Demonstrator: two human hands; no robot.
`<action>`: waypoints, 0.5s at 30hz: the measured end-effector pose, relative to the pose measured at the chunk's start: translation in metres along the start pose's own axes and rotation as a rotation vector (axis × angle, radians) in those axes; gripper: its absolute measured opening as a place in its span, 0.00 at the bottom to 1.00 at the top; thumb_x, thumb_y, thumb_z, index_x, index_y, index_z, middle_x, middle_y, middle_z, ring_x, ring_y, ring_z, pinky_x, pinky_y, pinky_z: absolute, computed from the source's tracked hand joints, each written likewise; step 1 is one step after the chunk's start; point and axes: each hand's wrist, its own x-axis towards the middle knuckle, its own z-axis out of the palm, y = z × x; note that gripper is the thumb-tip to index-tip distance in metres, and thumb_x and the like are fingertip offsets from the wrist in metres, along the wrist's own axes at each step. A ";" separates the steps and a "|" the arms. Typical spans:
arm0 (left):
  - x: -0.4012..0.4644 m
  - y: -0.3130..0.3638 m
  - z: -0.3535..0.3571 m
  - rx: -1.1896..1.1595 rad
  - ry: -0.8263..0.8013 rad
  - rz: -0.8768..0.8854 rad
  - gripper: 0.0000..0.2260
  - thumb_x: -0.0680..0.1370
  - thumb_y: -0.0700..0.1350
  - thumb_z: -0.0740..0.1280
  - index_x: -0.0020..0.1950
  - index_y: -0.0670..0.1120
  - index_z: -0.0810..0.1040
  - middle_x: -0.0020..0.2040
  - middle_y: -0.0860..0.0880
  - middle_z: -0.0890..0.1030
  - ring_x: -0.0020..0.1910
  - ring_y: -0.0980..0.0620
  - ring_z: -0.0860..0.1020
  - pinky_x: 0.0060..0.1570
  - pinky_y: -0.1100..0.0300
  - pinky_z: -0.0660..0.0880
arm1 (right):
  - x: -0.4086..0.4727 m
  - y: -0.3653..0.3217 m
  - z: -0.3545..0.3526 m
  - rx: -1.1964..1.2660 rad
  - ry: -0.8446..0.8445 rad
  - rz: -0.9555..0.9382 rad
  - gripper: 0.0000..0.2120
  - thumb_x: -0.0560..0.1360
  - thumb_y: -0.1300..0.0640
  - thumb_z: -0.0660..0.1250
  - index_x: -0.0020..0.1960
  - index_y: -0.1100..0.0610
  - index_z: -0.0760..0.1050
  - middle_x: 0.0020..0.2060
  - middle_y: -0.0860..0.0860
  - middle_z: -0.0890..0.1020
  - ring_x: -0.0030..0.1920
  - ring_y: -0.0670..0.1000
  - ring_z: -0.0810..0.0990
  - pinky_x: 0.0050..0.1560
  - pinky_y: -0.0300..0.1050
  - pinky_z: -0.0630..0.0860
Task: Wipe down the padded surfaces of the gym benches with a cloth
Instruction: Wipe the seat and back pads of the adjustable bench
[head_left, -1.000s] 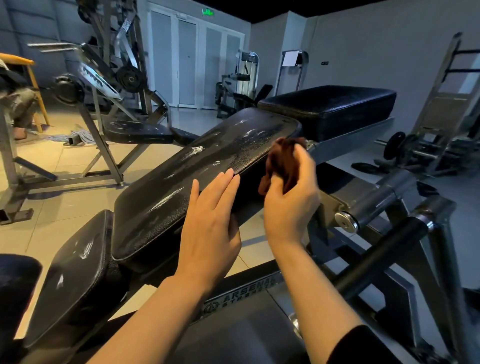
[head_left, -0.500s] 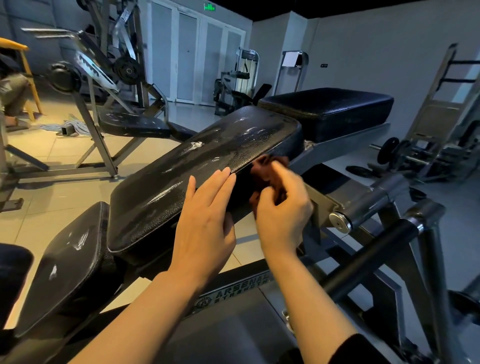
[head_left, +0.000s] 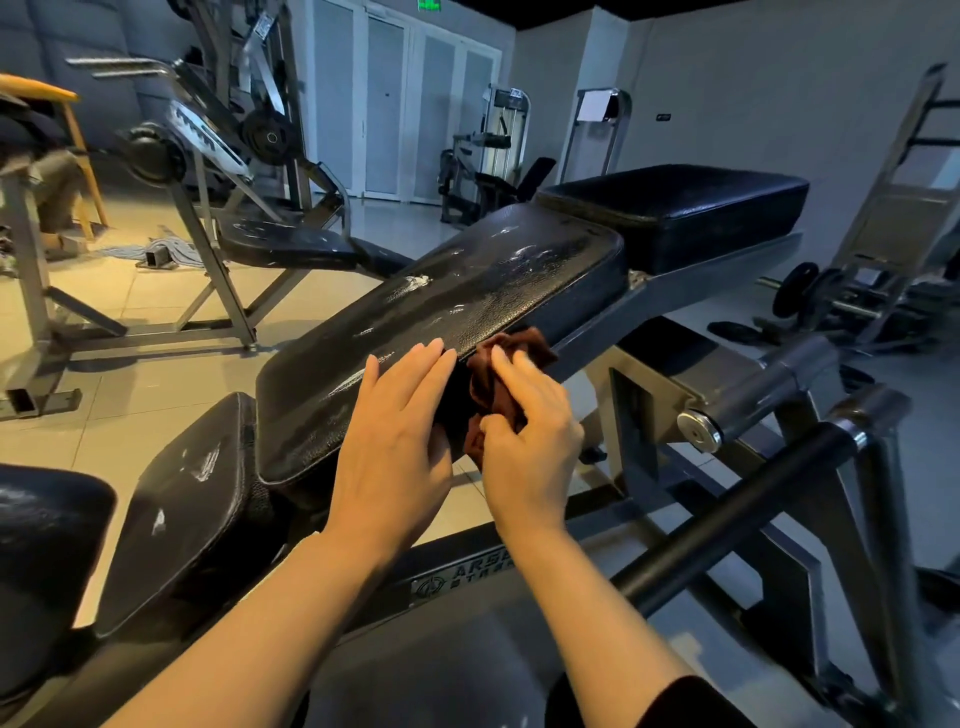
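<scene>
A long black padded backrest (head_left: 441, 317) slopes up to the right, its surface streaked with wet marks. My right hand (head_left: 530, 441) grips a bunched brown cloth (head_left: 498, 379) against the pad's near side edge. My left hand (head_left: 400, 431) lies flat with straight fingers on the same edge, just left of the cloth. A smaller black seat pad (head_left: 182, 509) sits lower left. A thick black pad (head_left: 685, 208) stands beyond the backrest's upper end.
The grey steel frame (head_left: 649, 410) with a black roller bar (head_left: 727, 525) runs to my right. Another bench (head_left: 291, 244) and a plate-loaded machine (head_left: 218, 130) stand at the left. Weight plates (head_left: 800, 291) lie at the far right. A seated person's leg (head_left: 52, 187) shows at the left edge.
My right hand has slid the cloth down along the pad's side edge, from near the upper end toward my left hand. The left hand has stayed on the edge.
</scene>
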 end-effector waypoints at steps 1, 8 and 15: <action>-0.002 -0.001 -0.002 -0.002 0.004 -0.012 0.30 0.71 0.31 0.68 0.72 0.43 0.68 0.71 0.46 0.70 0.72 0.51 0.63 0.74 0.46 0.51 | 0.005 -0.002 -0.004 0.040 0.025 0.043 0.23 0.74 0.72 0.62 0.65 0.56 0.76 0.61 0.51 0.78 0.64 0.45 0.72 0.64 0.45 0.74; -0.016 -0.005 -0.014 -0.005 -0.024 -0.055 0.29 0.72 0.32 0.69 0.73 0.44 0.68 0.72 0.48 0.69 0.73 0.53 0.62 0.74 0.54 0.45 | 0.044 -0.007 -0.009 0.009 0.033 0.129 0.28 0.79 0.67 0.58 0.77 0.52 0.58 0.78 0.50 0.57 0.76 0.50 0.57 0.70 0.35 0.57; -0.023 -0.001 -0.020 -0.015 -0.061 -0.074 0.30 0.72 0.31 0.68 0.73 0.44 0.68 0.72 0.47 0.69 0.73 0.51 0.63 0.74 0.52 0.46 | -0.017 -0.011 0.007 -0.027 -0.062 0.015 0.27 0.75 0.73 0.61 0.72 0.56 0.68 0.71 0.52 0.70 0.72 0.42 0.61 0.72 0.34 0.60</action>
